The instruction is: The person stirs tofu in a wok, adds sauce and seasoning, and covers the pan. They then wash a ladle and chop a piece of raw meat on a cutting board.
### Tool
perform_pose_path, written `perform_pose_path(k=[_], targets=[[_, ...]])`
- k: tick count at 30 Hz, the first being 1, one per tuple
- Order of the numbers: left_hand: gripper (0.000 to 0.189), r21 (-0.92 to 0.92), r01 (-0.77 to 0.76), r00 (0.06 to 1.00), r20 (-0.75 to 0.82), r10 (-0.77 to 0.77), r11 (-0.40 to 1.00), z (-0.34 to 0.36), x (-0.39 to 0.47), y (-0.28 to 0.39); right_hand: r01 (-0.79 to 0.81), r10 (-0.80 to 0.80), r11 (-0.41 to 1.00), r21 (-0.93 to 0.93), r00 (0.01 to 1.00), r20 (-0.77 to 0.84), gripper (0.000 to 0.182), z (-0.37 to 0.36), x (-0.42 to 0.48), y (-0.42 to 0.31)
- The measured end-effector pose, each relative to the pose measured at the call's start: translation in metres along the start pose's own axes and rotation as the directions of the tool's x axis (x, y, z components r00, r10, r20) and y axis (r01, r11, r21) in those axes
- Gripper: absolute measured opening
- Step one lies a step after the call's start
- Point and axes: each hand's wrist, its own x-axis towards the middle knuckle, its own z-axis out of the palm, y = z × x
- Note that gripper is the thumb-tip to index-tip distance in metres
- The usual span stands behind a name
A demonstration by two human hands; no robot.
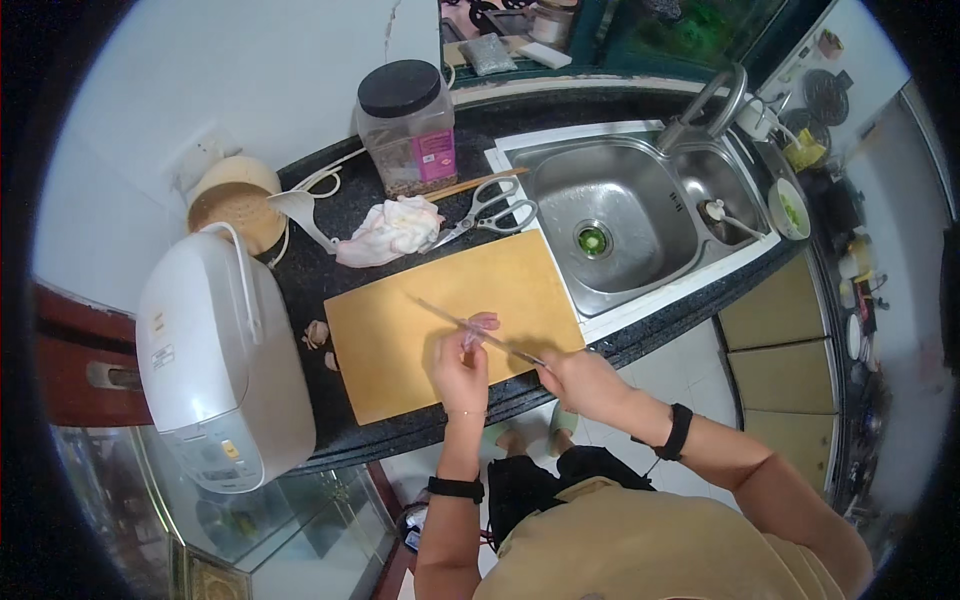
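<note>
My right hand point(585, 382) grips the handle of a kitchen knife point(442, 313), whose long thin blade slants up and left over a yellow cutting board point(390, 360). Under and beside the blade lies a small pinkish-purple piece of food point(489, 321), too small to name more exactly. My left hand point(459, 379) pinches the near end of that piece with bent fingertips, close beside the blade. Whether the edge has entered the food cannot be made out. The board rests on a dark stone counter point(300, 285), near its front edge.
Left of the board stands a white rice cooker point(202, 360), near garlic pieces point(316, 334). Behind it lie a crumpled cloth point(394, 229), kitchen scissors point(487, 214), chopsticks point(476, 182) and a black-lidded plastic jar point(409, 135). To the right is a steel sink point(630, 202).
</note>
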Motion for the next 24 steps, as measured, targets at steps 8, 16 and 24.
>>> perform_pose_path(k=[8,16,24], targets=[[0.009,-0.368,0.282,0.957,0.174,-0.232,0.886,0.007,0.008,0.003,-0.010,0.012,1.000,-0.019,0.996,0.084,0.020,0.025,0.025,-0.014],[0.009,-0.230,0.192,0.975,0.155,-0.159,0.954,0.005,0.007,0.000,-0.081,0.080,0.997,0.016,0.995,0.061,0.022,0.023,0.018,-0.016],[0.005,0.023,0.111,0.990,0.088,-0.112,0.994,0.010,-0.001,-0.016,0.022,-0.018,0.995,0.100,0.999,-0.034,0.022,0.039,0.074,-0.024]])
